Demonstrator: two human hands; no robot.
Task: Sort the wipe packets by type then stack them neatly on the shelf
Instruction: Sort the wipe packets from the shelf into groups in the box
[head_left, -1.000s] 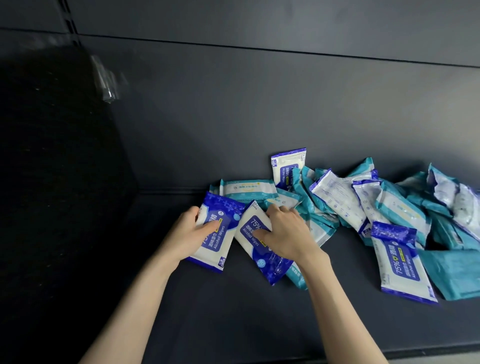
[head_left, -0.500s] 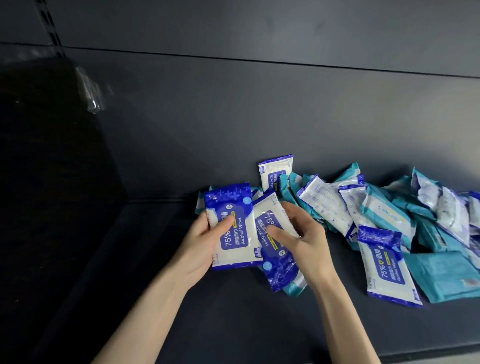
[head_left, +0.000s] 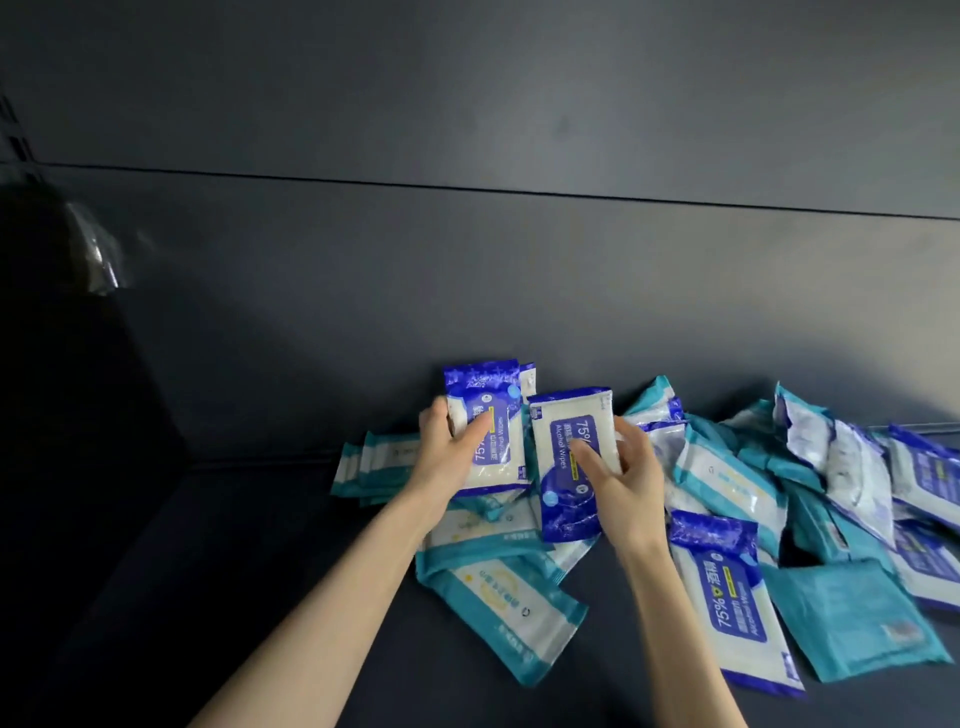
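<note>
My left hand (head_left: 451, 457) grips a blue and white alcohol wipe packet (head_left: 491, 415) upright above the pile. Beside it my right hand (head_left: 621, 478) holds a second blue alcohol wipe packet (head_left: 563, 467), turned upside down, thumb across its front. Under both hands lie teal and white wipe packets (head_left: 511, 597) flat on the dark shelf (head_left: 260, 597). Another blue packet (head_left: 727, 597) lies face up to the right. A mixed heap of teal and blue packets (head_left: 831, 467) spreads to the right edge.
The dark back panel (head_left: 467, 286) rises right behind the pile. A side wall in shadow (head_left: 78, 415) closes the shelf on the left, with a scrap of clear plastic (head_left: 98, 254) stuck on it. Bare shelf surface lies left of the packets.
Both hands have lifted their blue packets off the shelf and up toward the back panel. The right hand's packet has turned more upright. Teal packets beneath are now uncovered.
</note>
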